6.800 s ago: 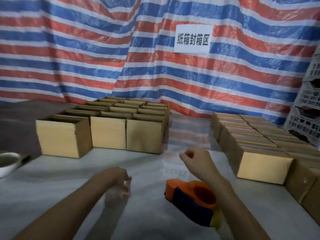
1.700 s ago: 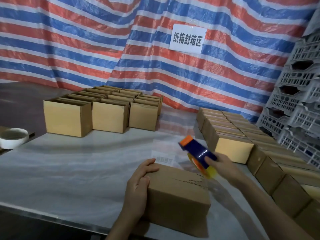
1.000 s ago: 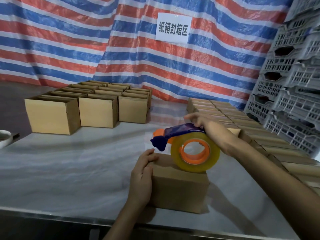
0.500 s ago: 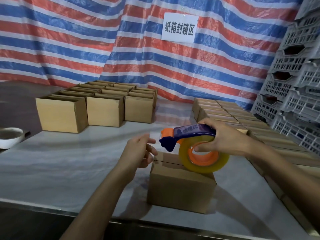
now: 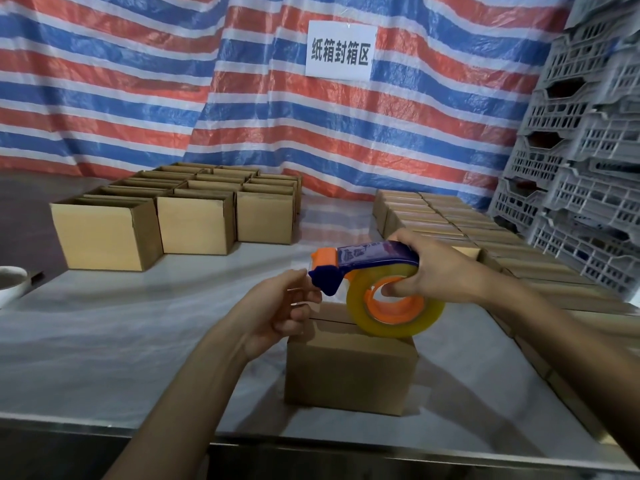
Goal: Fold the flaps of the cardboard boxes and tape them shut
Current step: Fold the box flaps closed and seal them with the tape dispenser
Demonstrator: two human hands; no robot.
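Near the front edge of the desk (image 5: pixel 121 334), roughly midway along it, stood the one cardboard box (image 5: pixel 349 368) being worked on. Its flaps were folded flat and the seam between them showed as a dark line, with no tape visible across it.

Just above its top, the right hand (image 5: pixel 440 271) gripped the single tape dispenser (image 5: pixel 367 261), fingers hooked through the orange core of its one yellowish tape roll (image 5: pixel 394 317). The roll hung low over the box, probably so the strip could be laid straight along the seam.

The left hand (image 5: pixel 277 313) sat at the dispenser's orange nose with fingers curled. It looked placed to pull out the loose end, but the film was too clear to see, so I cannot tell whether it held anything.

Towards the back left corner stood the open boxes (image 5: pixel 107 233), three in the front row and more rows behind, too foreshortened to count. They were likely waiting their turn.

Along the right edge lay the closed boxes (image 5: pixel 433 216) in packed rows, too many to count surely, seemingly the finished ones.

One white bowl (image 5: pixel 10 282) sat at the left edge, and grey crates (image 5: pixel 581 202) were stacked beyond the right.
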